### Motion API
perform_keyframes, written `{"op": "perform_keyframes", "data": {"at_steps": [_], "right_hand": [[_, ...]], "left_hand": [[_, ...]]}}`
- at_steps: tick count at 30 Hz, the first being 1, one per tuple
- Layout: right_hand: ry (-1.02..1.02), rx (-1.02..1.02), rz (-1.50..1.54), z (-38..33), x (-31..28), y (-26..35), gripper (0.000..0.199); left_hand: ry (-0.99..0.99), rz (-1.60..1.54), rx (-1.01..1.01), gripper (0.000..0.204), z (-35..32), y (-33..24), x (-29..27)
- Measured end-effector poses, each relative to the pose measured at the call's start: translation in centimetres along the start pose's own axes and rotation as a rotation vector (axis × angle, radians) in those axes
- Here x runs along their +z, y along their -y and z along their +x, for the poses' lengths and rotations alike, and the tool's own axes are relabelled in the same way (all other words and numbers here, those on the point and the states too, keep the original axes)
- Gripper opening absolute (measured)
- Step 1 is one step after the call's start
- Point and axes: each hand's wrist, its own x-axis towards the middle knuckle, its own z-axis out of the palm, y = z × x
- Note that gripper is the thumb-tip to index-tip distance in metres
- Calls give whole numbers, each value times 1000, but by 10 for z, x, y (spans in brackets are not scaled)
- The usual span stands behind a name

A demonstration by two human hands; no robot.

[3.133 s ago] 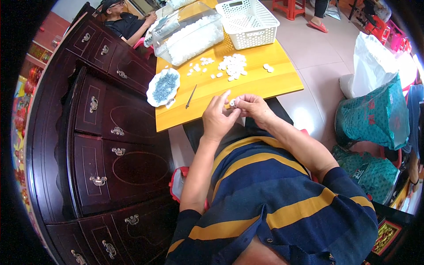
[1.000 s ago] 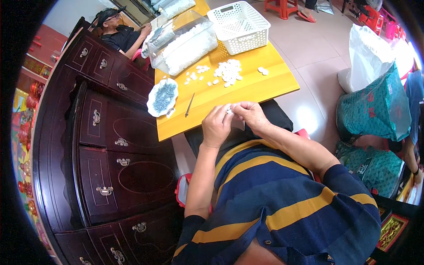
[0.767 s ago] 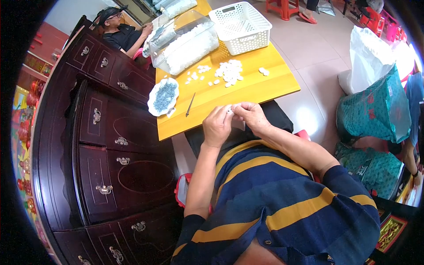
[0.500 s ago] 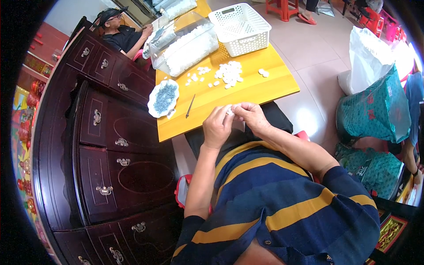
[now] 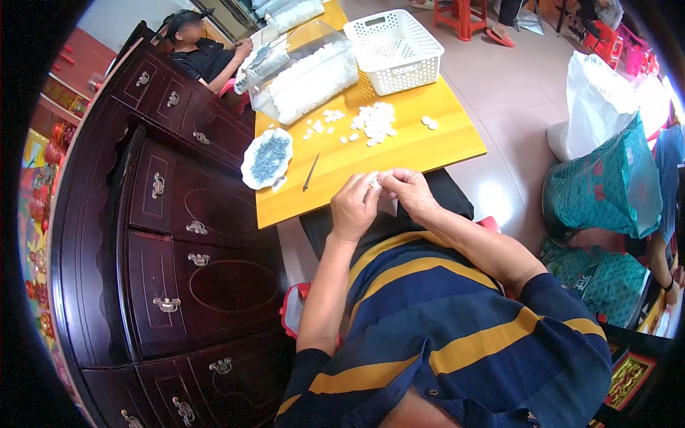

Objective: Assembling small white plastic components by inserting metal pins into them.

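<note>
Just past the near edge of the yellow wooden table [image 5: 446, 143], both hands meet over my lap. Between the fingertips is a small white piece [image 5: 374, 183], mostly hidden, so its exact kind is unclear. My left hand [image 5: 354, 207] grips it with curled fingers, and my right hand [image 5: 409, 192] pinches at it from the right side. On the tabletop beyond lies a thin dark pointed tool [image 5: 311, 172]. Left of that, a white scalloped dish [image 5: 247, 158] holds fine blue-grey bits. A pile of small white flat pieces [image 5: 376, 123] is spread farther back, with several loose ones around it.
A clear plastic bin [image 5: 265, 102] full of white pieces and a white perforated basket [image 5: 408, 77] stand at the table's far side. Dark wooden cabinet [image 5: 207, 178] borders the left. Teal sacks [image 5: 599, 185] stand at right. A person [image 5: 203, 57] sits at far left.
The whole view has shifted slightly, with the table's contents a little lower and to the right. My hands stay together on the small white piece, with only slight finger movement.
</note>
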Motion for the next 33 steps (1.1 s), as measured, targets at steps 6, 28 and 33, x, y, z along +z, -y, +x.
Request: {"op": "perform_keyframes", "data": {"at_steps": [6, 28, 33], "right_hand": [[-41, -49, -196, 4, -3, 4, 27], [-455, -484, -1455, 61, -90, 100, 19], [-40, -475, -834, 26, -5, 157, 20]], "left_hand": [[-20, 24, 36, 22, 0, 7, 8], [147, 366, -281, 48, 52, 92, 22], [222, 365, -333, 48, 62, 100, 23]]}}
